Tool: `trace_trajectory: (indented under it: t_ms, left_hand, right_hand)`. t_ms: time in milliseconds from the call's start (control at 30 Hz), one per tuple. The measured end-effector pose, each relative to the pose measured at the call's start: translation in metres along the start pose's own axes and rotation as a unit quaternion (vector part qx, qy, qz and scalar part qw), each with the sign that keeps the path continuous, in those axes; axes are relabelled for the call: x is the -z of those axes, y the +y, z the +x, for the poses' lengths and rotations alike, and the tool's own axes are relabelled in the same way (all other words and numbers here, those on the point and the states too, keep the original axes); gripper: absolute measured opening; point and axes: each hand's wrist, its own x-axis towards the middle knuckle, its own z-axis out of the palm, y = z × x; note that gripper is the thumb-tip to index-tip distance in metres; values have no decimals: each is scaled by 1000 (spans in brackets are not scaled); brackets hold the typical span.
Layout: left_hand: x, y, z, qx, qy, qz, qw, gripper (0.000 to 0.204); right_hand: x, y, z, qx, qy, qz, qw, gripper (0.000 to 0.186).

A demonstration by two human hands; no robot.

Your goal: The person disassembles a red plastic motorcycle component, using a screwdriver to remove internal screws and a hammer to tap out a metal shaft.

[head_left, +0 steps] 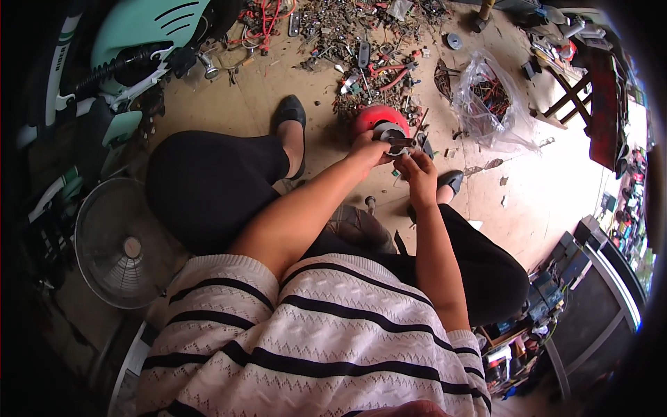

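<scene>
Before me, a grey, hollow round part (390,132) lies against or in front of a red, rounded thing (377,117); whether the two are joined I cannot tell. My left hand (370,151) is closed around the grey part's left side. At its near right edge my right hand (420,167) is closed in a pinch, and what sits between those fingertips is too small to make out. A brownish strip crosses the grey part's opening. Just beyond my right hand a thin brown rod (421,121) points up and away.
Loose screws and small metal parts (326,42) litter the far floor, with red-handled pliers (396,75) among them. A clear plastic bag (493,104) of wire scraps lies at the right. A round fan (125,243) stands at my left, below a mint-green scooter (139,35).
</scene>
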Motion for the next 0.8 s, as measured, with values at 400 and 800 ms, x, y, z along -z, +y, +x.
trace_trajectory:
  t_ms: [400, 800]
  left_hand:
    - [-22, 28, -41, -142, 5, 36, 989, 36]
    - [-12, 41, -54, -81, -68, -18, 994, 28]
  right_hand:
    - [-10, -28, -24, 30, -38, 133, 990, 21]
    - [-32, -31, -44, 103, -3, 130, 986, 13]
